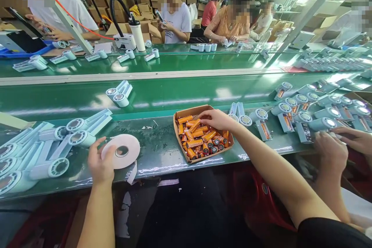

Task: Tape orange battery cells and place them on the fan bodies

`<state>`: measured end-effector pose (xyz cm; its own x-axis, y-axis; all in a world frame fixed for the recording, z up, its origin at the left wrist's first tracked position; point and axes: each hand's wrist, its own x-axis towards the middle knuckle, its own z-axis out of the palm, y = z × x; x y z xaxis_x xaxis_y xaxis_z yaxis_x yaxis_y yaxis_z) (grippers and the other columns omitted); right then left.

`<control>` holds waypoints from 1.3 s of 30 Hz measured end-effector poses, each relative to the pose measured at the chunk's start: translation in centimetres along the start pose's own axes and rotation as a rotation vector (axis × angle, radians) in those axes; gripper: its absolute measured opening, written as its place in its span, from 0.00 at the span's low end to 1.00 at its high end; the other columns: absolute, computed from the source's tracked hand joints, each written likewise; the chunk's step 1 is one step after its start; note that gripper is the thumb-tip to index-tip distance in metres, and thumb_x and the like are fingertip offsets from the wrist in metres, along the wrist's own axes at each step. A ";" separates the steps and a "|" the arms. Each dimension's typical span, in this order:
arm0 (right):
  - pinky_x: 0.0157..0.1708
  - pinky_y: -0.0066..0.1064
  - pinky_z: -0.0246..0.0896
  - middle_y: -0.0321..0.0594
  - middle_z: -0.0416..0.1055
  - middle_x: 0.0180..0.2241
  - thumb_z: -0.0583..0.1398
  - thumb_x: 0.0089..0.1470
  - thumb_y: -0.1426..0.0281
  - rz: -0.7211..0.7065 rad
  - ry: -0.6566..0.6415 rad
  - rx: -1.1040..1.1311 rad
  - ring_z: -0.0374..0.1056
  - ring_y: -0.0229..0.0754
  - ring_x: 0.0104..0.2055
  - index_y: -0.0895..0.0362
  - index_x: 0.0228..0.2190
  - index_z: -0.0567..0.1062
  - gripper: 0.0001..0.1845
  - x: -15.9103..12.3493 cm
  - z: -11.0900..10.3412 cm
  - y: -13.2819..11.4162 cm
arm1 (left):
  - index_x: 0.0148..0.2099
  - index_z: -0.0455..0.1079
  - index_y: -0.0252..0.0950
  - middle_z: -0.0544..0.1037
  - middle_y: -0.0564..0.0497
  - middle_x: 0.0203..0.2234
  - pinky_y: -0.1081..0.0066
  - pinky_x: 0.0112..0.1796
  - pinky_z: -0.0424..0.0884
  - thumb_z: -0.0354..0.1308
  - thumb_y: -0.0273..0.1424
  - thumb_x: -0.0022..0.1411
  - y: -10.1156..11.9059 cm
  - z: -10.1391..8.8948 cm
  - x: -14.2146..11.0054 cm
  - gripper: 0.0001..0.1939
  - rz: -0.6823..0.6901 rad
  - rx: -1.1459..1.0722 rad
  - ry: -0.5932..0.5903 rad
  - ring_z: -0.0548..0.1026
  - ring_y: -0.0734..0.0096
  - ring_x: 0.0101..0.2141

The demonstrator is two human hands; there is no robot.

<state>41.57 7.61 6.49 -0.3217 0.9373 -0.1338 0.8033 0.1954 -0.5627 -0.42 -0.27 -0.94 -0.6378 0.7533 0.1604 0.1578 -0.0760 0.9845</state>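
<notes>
1. The tape roll (131, 148) lay on the bench (157, 145), left of the box (210, 155).
2. Batteries (197, 134) lay in the box, the right hand (218, 119) above its back part.
3. The left hand (100, 162) was at the roll's left side.
4. Housings (80, 138) lay farther left; more sat right of the box.
5. Behind the roll, a pair lay on the conveyor (174, 93).

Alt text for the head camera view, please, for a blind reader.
The wearer's right hand reaches into a cardboard box of orange batteries; the left hand holds a roll of white tape. Pale blue plastic parts lie on both sides of the green workbench.
</notes>
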 end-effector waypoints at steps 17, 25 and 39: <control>0.54 0.44 0.80 0.36 0.76 0.46 0.68 0.62 0.67 -0.564 0.669 0.920 0.80 0.47 0.53 0.44 0.49 0.80 0.13 -5.1 2.0 -5.9 | 0.62 0.72 0.38 0.84 0.46 0.41 0.70 0.31 0.78 0.68 0.46 0.58 6.0 -0.7 -5.8 0.33 0.187 0.172 -0.588 0.82 0.63 0.33; 0.56 0.34 0.78 0.37 0.84 0.51 0.65 0.64 0.77 -0.650 0.263 0.467 0.81 0.43 0.54 0.46 0.62 0.75 0.28 -9.7 4.3 -8.4 | 0.41 0.80 0.38 0.85 0.52 0.31 0.73 0.33 0.75 0.64 0.36 0.61 11.6 2.2 -8.0 0.09 0.499 0.311 -0.974 0.80 0.70 0.28; 0.57 0.39 0.76 0.36 0.86 0.46 0.70 0.58 0.70 -0.403 0.074 0.610 0.83 0.47 0.49 0.46 0.62 0.78 0.31 -10.6 6.5 -7.4 | 0.42 0.82 0.42 0.85 0.50 0.34 0.70 0.36 0.79 0.61 0.32 0.64 14.0 2.8 -8.5 0.08 0.626 0.348 -1.086 0.82 0.66 0.32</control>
<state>35.76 -5.71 6.76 -0.4811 0.8478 0.2232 0.2006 0.3543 -0.9134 9.34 -5.89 11.26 0.5217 0.8048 0.2832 0.4955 -0.5560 0.6673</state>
